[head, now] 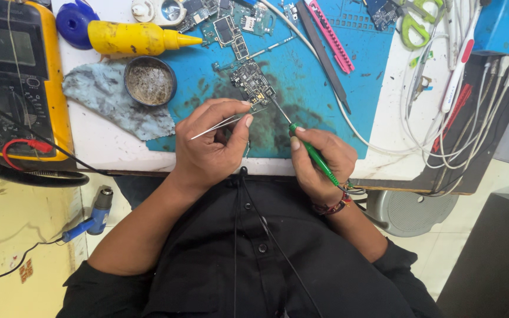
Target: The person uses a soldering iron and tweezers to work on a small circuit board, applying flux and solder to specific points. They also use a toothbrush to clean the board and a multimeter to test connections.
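Note:
A small dark circuit board lies on the blue work mat. My left hand grips thin metal tweezers, whose tips reach the board's near edge. My right hand holds a green-handled soldering iron like a pen. Its thin metal tip touches the lower right corner of the board. Both hands rest at the near edge of the mat, close together.
A yellow multimeter sits at the left, a yellow squeeze bottle and a round tin of brass wool on a blue cloth behind my left hand. More boards, a pink cutter, green scissors and white cables lie right.

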